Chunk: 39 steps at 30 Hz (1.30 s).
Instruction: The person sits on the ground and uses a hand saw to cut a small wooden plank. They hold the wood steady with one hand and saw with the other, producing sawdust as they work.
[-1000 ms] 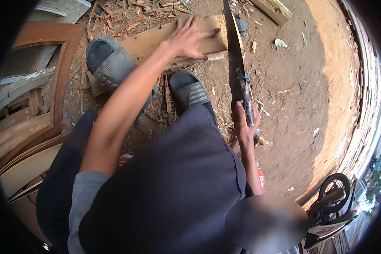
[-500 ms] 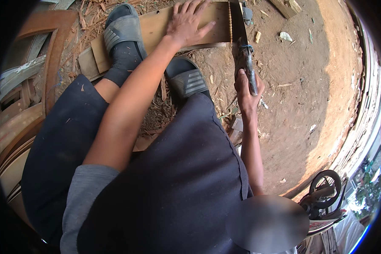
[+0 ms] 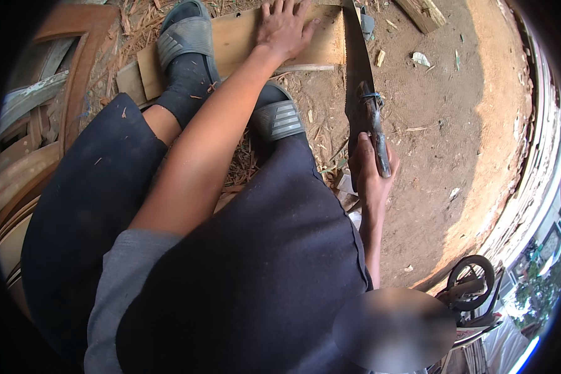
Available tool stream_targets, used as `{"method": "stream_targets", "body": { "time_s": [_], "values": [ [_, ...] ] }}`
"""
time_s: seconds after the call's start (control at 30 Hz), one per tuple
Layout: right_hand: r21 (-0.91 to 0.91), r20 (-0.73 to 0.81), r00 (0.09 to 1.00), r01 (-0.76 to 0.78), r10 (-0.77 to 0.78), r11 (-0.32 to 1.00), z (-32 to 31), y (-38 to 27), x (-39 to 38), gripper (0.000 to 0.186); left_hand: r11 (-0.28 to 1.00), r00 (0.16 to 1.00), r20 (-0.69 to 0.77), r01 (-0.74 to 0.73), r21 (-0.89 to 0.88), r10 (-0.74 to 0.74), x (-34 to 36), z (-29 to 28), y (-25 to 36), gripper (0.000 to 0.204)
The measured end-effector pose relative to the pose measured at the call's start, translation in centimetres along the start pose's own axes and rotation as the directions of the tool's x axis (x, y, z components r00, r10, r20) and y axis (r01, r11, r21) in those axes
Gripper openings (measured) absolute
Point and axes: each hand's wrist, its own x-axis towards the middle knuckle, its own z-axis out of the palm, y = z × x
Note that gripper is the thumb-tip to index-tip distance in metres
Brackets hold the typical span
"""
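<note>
Sunlit ground (image 3: 505, 124) at right borders shade, fisheye bending edges

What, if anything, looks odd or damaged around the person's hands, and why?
The handle of the saw in the right hand looks patched: its surface is blotchy, and a blue tie circles its front end, perhaps a repair. Wood chips litter the ground near the board.

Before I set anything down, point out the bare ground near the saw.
Mostly bare dirt lies between the right hand, gripping the saw, and the sunlit strip; small scraps dot it. It's crowded left of the saw: board, left hand, sandals, wood shavings.
</note>
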Motion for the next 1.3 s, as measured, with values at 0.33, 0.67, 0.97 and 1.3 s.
{"method": "stream_targets", "body": {
  "time_s": [0.33, 0.67, 0.97, 1.3],
  "values": [
    [0.003, -0.055, 0.997, 0.048, -0.048, 0.999, -0.8, -0.8, -1.6, 0.027, 0.958, 0.866, 0.489, 0.217, -0.185, -0.102, 1.9, -2.4, -0.5, 0.068],
    [-0.15, 0.022, 0.996, 0.093, -0.09, 0.984, -1.6, -2.0, -1.4, 0.029, 0.946, 0.68, 0.703, -0.044, 0.323, -0.208, 4.9, -7.2, 3.3, 0.103],
    [-0.026, 0.006, 0.998, 0.067, -0.067, 0.997, -1.0, 0.6, 0.8, 0.027, 0.82, 0.746, 0.638, -0.235, 0.522, -0.193, 1.8, -6.7, 5.6, 0.146],
    [-0.109, -0.075, 0.99, 0.112, -0.12, 0.988, -0.6, 3.1, -1.4, 0.028, 0.802, 0.753, 0.633, -0.261, 0.537, -0.179, 2.4, -4.5, 6.3, 0.139]
  ]
}}
